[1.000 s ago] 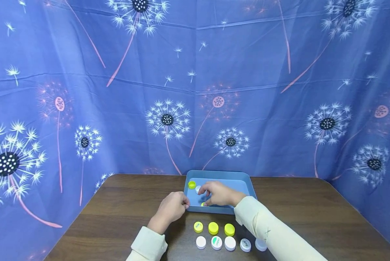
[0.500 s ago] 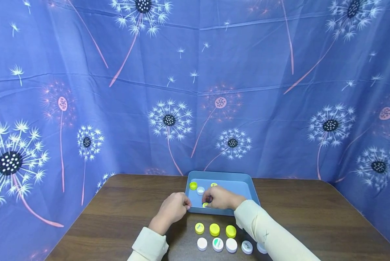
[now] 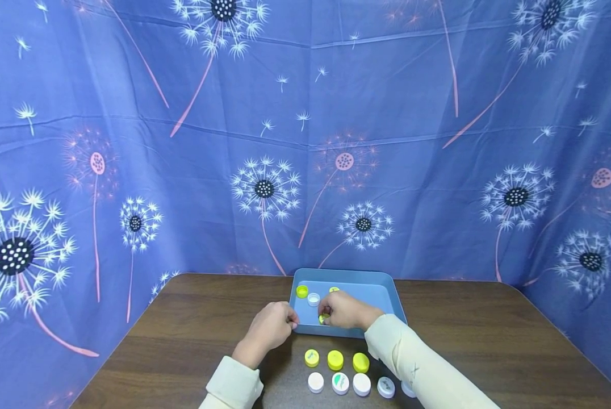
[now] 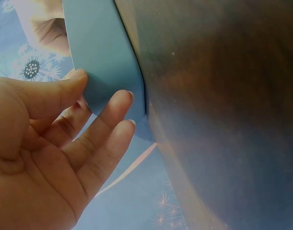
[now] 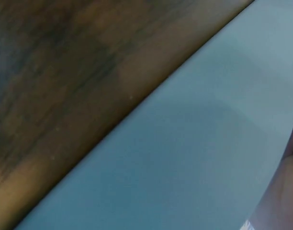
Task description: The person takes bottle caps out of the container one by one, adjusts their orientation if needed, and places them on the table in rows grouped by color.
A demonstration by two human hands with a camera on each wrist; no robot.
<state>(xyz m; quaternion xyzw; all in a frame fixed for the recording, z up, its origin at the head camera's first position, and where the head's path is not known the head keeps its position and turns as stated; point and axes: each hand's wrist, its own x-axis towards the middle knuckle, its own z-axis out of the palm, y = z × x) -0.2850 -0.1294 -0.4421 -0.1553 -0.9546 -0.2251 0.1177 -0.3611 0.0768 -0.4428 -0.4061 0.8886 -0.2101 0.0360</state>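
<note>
In the head view my right hand [image 3: 347,310] is inside the blue tray [image 3: 372,276], its fingertips pinching a yellow bottle cap [image 3: 322,320] near the front wall. The palm hides part of the tray floor. My left hand [image 3: 271,325] grips the tray's near left corner; in the left wrist view, thumb and index finger pinch the blue wall [image 4: 101,52] at its rim. Also in the tray are a yellow cap [image 3: 302,291] at the back left, a white cap [image 3: 313,299] beside it and another yellow cap [image 3: 334,289], partly covered by the right hand.
On the wooden table [image 3: 193,329], in front of the tray, three yellow caps [image 3: 335,360] form one row. Several white caps [image 3: 362,384] make a second row nearer me, the rightmost partly behind the right sleeve [image 3: 407,358]. A blue dandelion-print cloth [image 3: 305,170] hangs behind.
My right hand's fingers have drawn together on the front yellow cap, which has shifted slightly within the tray. The yellow cap behind that hand has come into view. The left hand stays at the corner.
</note>
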